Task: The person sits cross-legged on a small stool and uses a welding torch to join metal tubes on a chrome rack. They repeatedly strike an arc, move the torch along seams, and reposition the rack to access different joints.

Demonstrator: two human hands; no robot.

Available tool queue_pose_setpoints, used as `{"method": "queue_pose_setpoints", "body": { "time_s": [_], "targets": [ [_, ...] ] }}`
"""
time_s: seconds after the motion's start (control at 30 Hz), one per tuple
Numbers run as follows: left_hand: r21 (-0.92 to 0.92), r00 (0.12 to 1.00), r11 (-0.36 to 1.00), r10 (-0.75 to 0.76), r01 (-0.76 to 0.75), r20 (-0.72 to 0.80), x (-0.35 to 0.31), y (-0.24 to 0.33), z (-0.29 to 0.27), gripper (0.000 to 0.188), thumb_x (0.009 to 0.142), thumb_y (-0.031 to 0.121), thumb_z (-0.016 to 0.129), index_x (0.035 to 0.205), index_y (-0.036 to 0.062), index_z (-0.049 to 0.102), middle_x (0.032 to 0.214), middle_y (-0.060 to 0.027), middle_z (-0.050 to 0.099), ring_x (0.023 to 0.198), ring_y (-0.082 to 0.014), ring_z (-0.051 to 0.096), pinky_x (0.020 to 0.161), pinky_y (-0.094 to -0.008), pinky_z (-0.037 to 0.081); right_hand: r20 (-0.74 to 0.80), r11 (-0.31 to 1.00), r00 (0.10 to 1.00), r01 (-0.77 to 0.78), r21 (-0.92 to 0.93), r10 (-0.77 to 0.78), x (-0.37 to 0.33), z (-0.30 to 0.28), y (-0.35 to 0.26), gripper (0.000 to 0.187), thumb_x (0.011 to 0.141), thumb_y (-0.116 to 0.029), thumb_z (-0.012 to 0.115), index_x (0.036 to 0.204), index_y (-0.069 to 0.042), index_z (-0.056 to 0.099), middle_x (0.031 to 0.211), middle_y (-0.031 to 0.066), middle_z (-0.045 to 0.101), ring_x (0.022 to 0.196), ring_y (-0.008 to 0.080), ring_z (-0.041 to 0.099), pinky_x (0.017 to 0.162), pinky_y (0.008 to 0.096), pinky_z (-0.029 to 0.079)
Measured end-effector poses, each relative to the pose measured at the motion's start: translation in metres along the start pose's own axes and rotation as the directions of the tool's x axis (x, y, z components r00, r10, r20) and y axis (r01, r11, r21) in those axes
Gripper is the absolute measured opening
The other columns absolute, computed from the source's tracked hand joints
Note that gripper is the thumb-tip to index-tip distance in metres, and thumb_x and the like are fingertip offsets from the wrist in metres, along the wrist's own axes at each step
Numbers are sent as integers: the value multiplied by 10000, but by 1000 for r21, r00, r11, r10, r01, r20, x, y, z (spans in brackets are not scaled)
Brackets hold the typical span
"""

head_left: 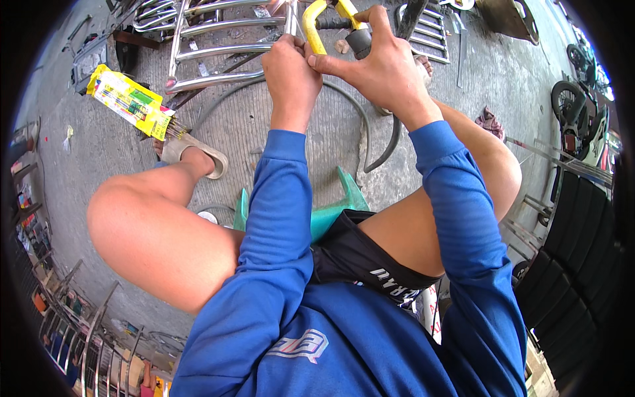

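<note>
My left hand (293, 83) is closed in a pinch at the top middle, beside the end of a shiny metal tube frame (228, 49). What its fingers hold is hidden. My right hand (390, 73) curls round a yellow tool (312, 30) with a bent frame, a black ribbed grip and a thick black end (359, 43); its exact kind is unclear. The right thumb reaches across to the left fingertips. Left of the tube frame lies an opened yellow packet (129, 99) with thin rods sticking out of its lower end.
A grey hose or cable (364, 126) loops over the ribbed concrete floor between my feet. I sit above a green plastic stool (331, 215). Another metal frame (430, 33) lies beyond my right hand. Motorcycles (572, 106) stand at far right, and metal racks (92, 337) at lower left.
</note>
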State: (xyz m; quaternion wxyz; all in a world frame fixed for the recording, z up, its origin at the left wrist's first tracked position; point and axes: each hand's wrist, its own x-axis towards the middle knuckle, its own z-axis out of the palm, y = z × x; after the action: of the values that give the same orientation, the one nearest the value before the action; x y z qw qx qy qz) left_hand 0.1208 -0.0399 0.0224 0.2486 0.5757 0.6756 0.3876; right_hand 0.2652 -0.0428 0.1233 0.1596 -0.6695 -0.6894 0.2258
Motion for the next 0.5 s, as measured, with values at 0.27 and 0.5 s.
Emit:
{"method": "queue_pose_setpoints", "body": {
  "time_s": [0.27,0.5],
  "targets": [
    [-151,999,987,-51,48,-17,-4,-5,5,108,788,-7,758,889,5,723,823,-194,751,812,-389,763,721,-423,586,15,986,1000,-13,164,11,3,3,3,914,736,-543,940,1360,-51,487,981,302,745,953,488,759,821,520,590],
    [-81,946,948,294,-307,-135,-2,-33,20,161,762,-22,704,912,19,746,871,-157,744,859,-373,730,762,-459,573,-16,967,991,133,219,-133,5,7,5,931,786,-481,931,1423,-17,434,1119,307,740,1074,485,735,950,531,569]
  ]
}}
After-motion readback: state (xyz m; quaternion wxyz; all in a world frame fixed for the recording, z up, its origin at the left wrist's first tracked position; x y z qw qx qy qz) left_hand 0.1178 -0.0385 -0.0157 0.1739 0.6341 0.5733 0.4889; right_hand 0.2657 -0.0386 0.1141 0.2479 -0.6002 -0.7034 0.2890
